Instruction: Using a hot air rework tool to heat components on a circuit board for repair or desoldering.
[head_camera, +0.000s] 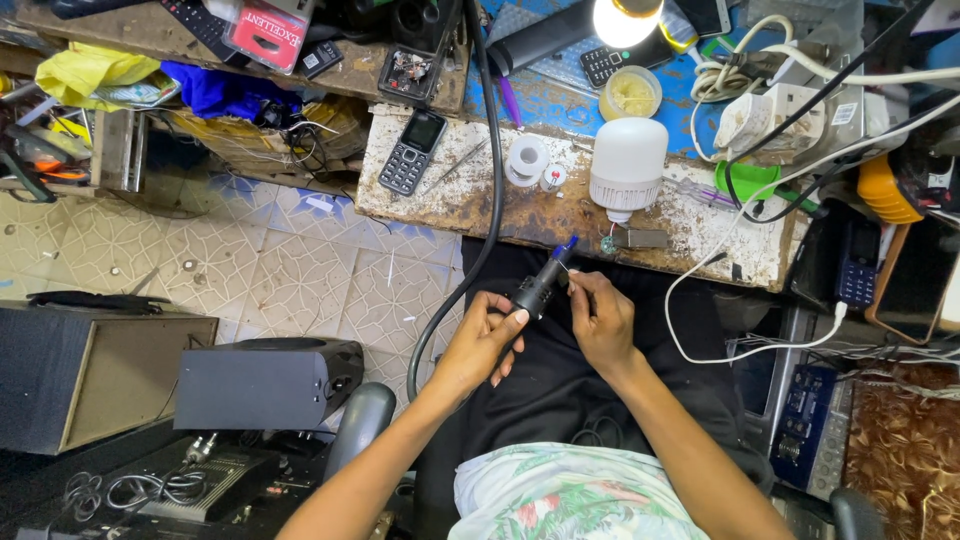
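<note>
A black soldering iron (541, 285) with a blue tip is held just below frame centre, over the lap, tip pointed toward 1 o'clock. The left hand (478, 341) is wrapped around the iron's rear end, fingers closed on the handle. From there a thick black cable (487, 200) is run up toward 12 o'clock across the bench edge. The right hand (603, 320) is placed just beside the iron at 3 o'clock, with finger and thumb pinched narrow on a thin wire or solder strand (570, 278) that is brought up near the tip; what it is exactly cannot be told.

On the worn wooden bench (470, 205) at 12 o'clock a white LED bulb (627, 165) is stood, base down, with a small metal part just beside it. A roll of white tape (526, 160) and a black keypad phone (412, 151) are laid at 11 o'clock. A black speaker box (268, 382) is seen on the floor at 8 o'clock.
</note>
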